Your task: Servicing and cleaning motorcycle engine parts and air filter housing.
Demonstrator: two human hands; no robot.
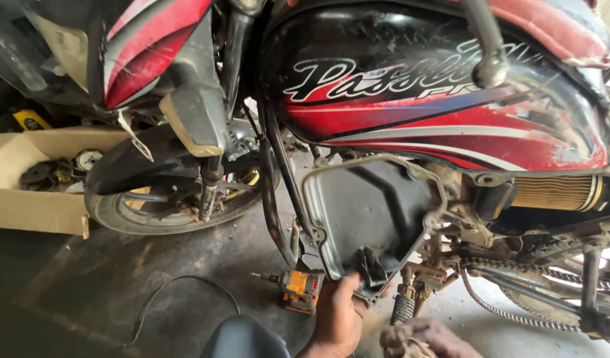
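One hand (pixel 336 317) on grey cover (pixel 368 212)

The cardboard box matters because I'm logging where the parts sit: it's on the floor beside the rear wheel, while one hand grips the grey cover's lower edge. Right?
Not quite: the cardboard box sits beside the front wheel, as the head view shows. The left hand does grip the grey cover at its lower edge.

- glossy black-and-red painted metal fuel tank (pixel 437 99), dusty and scuffed
- dull grey metal side cover (pixel 371 212), grimy and matt
- brown corrugated cardboard box (pixel 33 209), matt
- rough, frayed dirty cloth rag (pixel 417 338)
- greasy metal drive chain (pixel 517 315)
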